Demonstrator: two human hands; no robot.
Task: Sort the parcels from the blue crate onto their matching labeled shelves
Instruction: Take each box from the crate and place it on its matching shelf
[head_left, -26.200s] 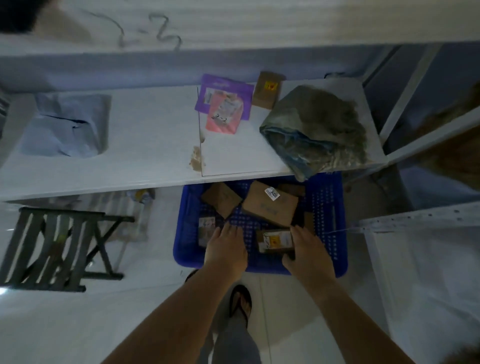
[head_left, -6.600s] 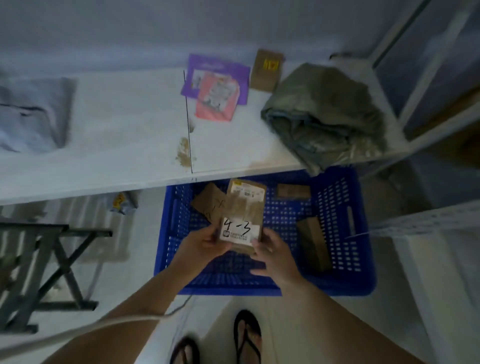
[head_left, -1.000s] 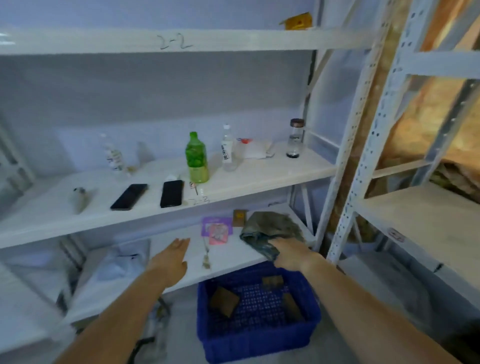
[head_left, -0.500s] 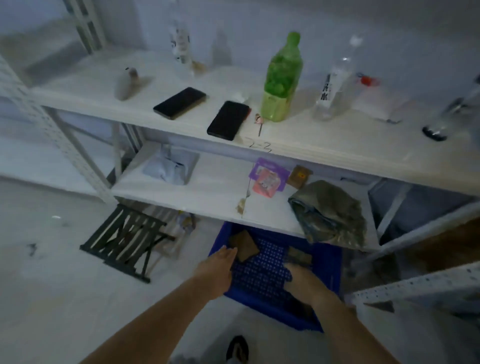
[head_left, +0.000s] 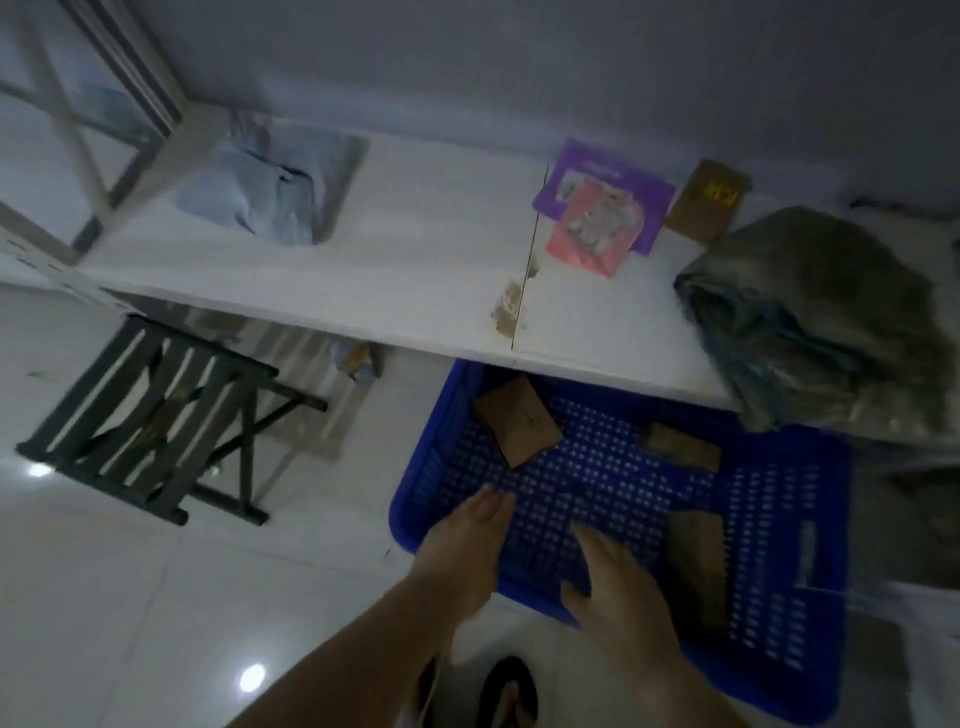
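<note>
at the left of the frame a dark folding stool (head_left: 156, 421) stands on the pale floor. above it, in the upper left, a pale blue bag (head_left: 270, 192) lies on the low white shelf (head_left: 415, 260). further right on the same shelf sit a purple packet (head_left: 649, 192) with a pink packet (head_left: 592, 228) on top of it, a small brown box (head_left: 709, 200) with a yellow label just beside them, and a bulky grey-green bag (head_left: 821, 322) at the right end, overhanging the shelf edge.

below the shelf, in the lower middle of the frame, is the blue crate (head_left: 423, 483). the left hand (head_left: 467, 540) reaches over the crate's near left corner with fingers straight and holds nothing. the right hand (head_left: 618, 592) hovers over the near rim with fingers spread and is also empty. three brown parcels show inside the crate: one (head_left: 519, 426) at the far left corner, a flat one (head_left: 680, 447) at the far middle, and one (head_left: 696, 561) toward the right, near the right hand. their labels are too blurred to read.

judging from this, the sorting is well along but not done: several items already sit on the shelf, and at least three parcels are left to pick, read and place. the parcel closest to the right hand looks like the likely next pick.
</note>
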